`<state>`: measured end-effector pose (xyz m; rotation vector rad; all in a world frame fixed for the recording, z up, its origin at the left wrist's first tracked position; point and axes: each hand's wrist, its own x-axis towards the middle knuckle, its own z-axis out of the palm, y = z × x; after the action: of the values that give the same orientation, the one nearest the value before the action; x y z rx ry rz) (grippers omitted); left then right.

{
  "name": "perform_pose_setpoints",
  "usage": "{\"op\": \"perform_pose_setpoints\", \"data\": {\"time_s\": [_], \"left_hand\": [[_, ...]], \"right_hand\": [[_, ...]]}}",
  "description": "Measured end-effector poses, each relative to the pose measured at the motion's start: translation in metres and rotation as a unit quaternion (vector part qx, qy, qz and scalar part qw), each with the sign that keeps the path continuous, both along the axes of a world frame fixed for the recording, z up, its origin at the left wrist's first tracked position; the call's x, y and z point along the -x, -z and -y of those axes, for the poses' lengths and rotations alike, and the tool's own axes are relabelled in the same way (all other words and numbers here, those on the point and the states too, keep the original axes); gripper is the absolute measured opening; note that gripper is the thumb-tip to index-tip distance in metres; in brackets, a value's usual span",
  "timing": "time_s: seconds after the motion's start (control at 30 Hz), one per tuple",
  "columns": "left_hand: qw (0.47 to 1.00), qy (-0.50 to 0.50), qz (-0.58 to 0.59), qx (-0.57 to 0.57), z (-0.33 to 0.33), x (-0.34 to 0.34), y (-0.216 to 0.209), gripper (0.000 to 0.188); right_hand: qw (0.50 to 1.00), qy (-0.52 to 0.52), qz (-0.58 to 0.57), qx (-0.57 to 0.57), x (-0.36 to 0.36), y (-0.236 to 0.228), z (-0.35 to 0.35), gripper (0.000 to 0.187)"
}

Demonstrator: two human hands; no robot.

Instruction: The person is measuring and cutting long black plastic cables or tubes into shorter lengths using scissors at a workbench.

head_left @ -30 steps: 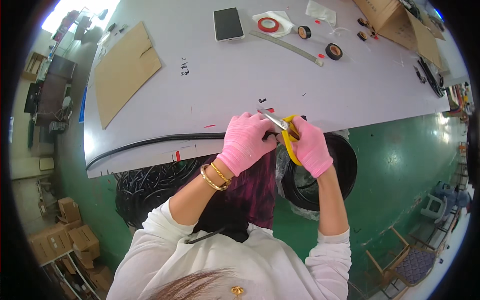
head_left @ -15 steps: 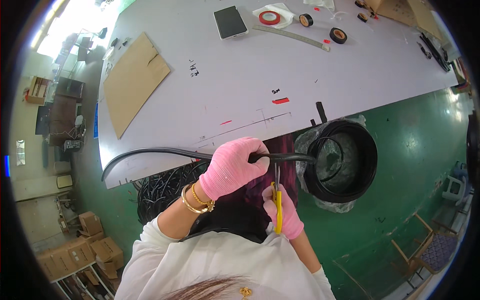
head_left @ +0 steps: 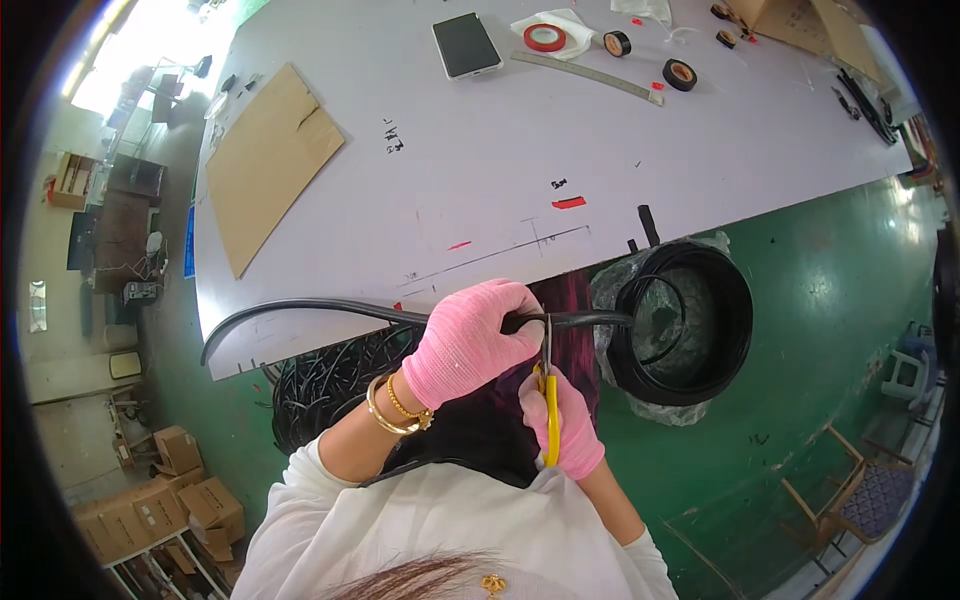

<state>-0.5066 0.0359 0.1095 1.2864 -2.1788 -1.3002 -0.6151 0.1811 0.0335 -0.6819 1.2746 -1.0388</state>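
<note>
My left hand (head_left: pixel 470 335), in a pink knit glove, is closed around a black cable or tube (head_left: pixel 330 303). One end of it curves over the left part of the table; to the right it runs into a thick black coil (head_left: pixel 735 330) partly wrapped in clear plastic. In my pink-gloved right hand (head_left: pixel 575 425) are yellow-handled scissors (head_left: pixel 552 420), held upright. Their blades reach the black length just right of my left fingers and cross it. Whether they have cut into it cannot be seen.
The white table (head_left: pixel 480 170) carries a cardboard sheet (head_left: pixel 275 165), a dark-screened device (head_left: pixel 467 45), a steel ruler (head_left: pixel 585 77) and tape rolls (head_left: pixel 680 75). A heap of black strips (head_left: pixel 325 385) lies below the table edge. A chair (head_left: pixel 870 495) stands lower right.
The scissors have moved slightly up and left, and their blades now cross the black length beside my left fingers. My left hand keeps its grip, shifted slightly right.
</note>
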Motion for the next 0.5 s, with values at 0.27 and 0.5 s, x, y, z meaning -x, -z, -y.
{"op": "perform_pose_setpoints", "data": {"time_s": [0.27, 0.5], "left_hand": [[0.996, 0.042, 0.021, -0.078, 0.011, -0.005, -0.004, 0.024], [0.898, 0.224, -0.04, -0.377, 0.043, 0.003, -0.011, 0.056]], "right_hand": [[0.997, 0.0, -0.047, -0.065, -0.007, 0.018, -0.006, 0.023], [0.991, 0.009, 0.104, -0.086, -0.002, -0.003, -0.012, 0.035]]}}
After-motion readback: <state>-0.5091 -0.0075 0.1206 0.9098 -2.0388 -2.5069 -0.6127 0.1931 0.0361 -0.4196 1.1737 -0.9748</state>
